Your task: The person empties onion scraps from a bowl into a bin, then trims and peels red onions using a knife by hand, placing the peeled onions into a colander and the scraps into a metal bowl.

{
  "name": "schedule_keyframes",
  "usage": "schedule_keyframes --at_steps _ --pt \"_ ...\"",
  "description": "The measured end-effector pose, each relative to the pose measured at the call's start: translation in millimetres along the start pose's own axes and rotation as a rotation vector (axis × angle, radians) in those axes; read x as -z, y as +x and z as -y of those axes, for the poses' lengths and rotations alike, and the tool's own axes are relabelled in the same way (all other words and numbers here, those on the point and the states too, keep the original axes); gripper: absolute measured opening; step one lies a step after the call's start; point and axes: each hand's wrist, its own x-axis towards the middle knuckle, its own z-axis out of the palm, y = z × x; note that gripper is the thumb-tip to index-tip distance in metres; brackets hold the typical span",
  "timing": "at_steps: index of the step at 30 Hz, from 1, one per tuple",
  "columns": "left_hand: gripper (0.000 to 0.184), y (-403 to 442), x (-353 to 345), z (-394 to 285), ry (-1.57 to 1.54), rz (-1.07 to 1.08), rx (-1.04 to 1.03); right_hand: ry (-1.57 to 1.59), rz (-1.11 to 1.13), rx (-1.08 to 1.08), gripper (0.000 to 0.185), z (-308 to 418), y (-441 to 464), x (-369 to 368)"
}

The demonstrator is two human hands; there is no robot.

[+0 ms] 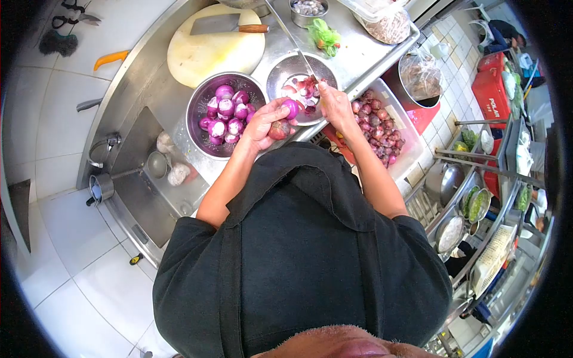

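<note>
My left hand (262, 126) is closed around two red onions, a shiny peeled onion (290, 108) and an onion with brown skin (279, 129). My right hand (335, 107) grips a knife (304, 58), its long narrow blade pointing away from me above a metal bowl (276, 74). Onion skins and scraps (305, 98) lie in that bowl. Left of it stands a perforated steel colander (197, 125) filled with several peeled purple onions (225, 107). By my right forearm, a clear plastic bin (410, 134) holds many unpeeled onions (377, 122).
A round cutting board (185, 53) carries a cleaver (215, 24) at the back left. The sink (140, 197) is on my left. Beyond the bowl are a green plastic bag (324, 37) and a small metal pot (308, 18). Shelves with bowls (477, 204) line the right.
</note>
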Motion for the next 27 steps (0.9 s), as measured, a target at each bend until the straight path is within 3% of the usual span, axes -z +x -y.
schedule_keyframes --at_steps 3,7,10,12,17,20,25,27 --pt "0.051 -0.2 -5.8 0.2 0.001 -0.036 -0.082 -0.003 0.015 0.059 0.050 -1.5 -0.1 -3.8" --pt "0.049 2.4 -12.4 -1.7 0.312 -0.145 -0.295 -0.095 0.017 0.132 0.057 -13.9 -3.6 -11.5" --pt "0.044 5.1 -12.7 -0.8 0.397 -0.197 -0.438 0.079 0.148 0.042 0.057 -2.7 -18.6 -10.9" --pt "0.041 3.8 -10.2 -5.7 0.291 -0.148 -0.348 0.169 0.269 -0.053 0.059 7.8 -29.8 -8.6" --pt "0.038 2.2 -11.7 -3.1 -0.128 0.034 -0.211 0.186 0.264 0.019 0.055 1.6 -30.8 -20.2" --pt "0.041 -2.8 -14.1 -4.1 -0.112 0.026 -0.194 0.146 0.204 0.006 0.056 -0.8 -28.6 -21.9" --pt "0.038 -5.9 -23.3 -9.6 0.260 -0.127 -0.256 0.056 0.205 -0.013 0.059 -6.6 -18.4 -11.0" --pt "0.034 -4.8 -23.5 -9.2 0.389 -0.203 -0.274 -0.012 0.106 0.265 0.059 -10.6 -13.7 -22.9"
